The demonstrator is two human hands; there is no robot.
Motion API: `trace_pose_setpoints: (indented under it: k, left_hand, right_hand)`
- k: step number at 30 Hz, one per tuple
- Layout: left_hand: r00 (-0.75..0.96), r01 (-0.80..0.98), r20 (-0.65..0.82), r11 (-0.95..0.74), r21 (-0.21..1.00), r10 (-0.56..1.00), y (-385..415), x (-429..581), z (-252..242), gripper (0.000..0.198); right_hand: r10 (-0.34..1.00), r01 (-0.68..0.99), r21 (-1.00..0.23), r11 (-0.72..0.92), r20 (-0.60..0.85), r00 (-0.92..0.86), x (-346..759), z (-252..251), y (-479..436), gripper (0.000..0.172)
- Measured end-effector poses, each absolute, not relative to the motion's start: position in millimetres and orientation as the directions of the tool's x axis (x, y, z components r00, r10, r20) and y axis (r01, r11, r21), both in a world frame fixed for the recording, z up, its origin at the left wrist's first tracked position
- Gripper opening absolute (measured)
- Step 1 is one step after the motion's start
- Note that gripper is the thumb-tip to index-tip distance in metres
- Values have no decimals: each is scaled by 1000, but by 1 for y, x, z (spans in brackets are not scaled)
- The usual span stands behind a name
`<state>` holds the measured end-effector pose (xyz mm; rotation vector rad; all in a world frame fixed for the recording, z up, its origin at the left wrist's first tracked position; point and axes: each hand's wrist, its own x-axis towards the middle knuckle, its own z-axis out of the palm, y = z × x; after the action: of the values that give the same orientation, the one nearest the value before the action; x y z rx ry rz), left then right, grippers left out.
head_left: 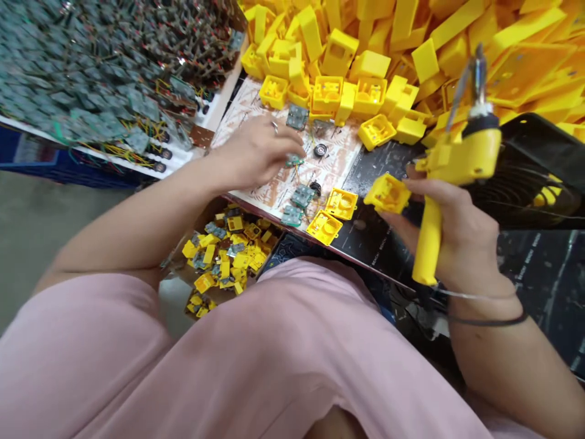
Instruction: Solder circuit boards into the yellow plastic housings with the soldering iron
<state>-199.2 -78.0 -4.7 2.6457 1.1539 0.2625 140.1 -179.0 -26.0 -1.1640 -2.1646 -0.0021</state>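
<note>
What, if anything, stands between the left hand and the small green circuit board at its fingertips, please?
Nothing visible does: the left hand partly covers the small green circuit board, contact unclear; the round black disc lies beyond, not between.

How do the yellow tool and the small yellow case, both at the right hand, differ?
The yellow tool is long with a handle; the yellow case is smaller and boxy. The tool has black and metal parts toward its tip; the case looks yellow throughout. The tool lies across the right hand, while the case sits between thumb and fingers. Both are yellow and held in that hand.
</note>
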Motion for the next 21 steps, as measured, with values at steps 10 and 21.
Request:
trace_pose_setpoints:
  k: [10, 21]
  left_hand:
    - [676, 732, -78, -657, 180, 732, -83, -194, -7, 27]
    - [504, 699, -125, -318, 641, 855, -82, -179, -13, 28]
  right_hand:
    - [824, 660, -494, 566, 315, -471, 108, -39, -123, 45]
    - [745, 728, -344, 593, 577, -334, 95, -33, -156, 24]
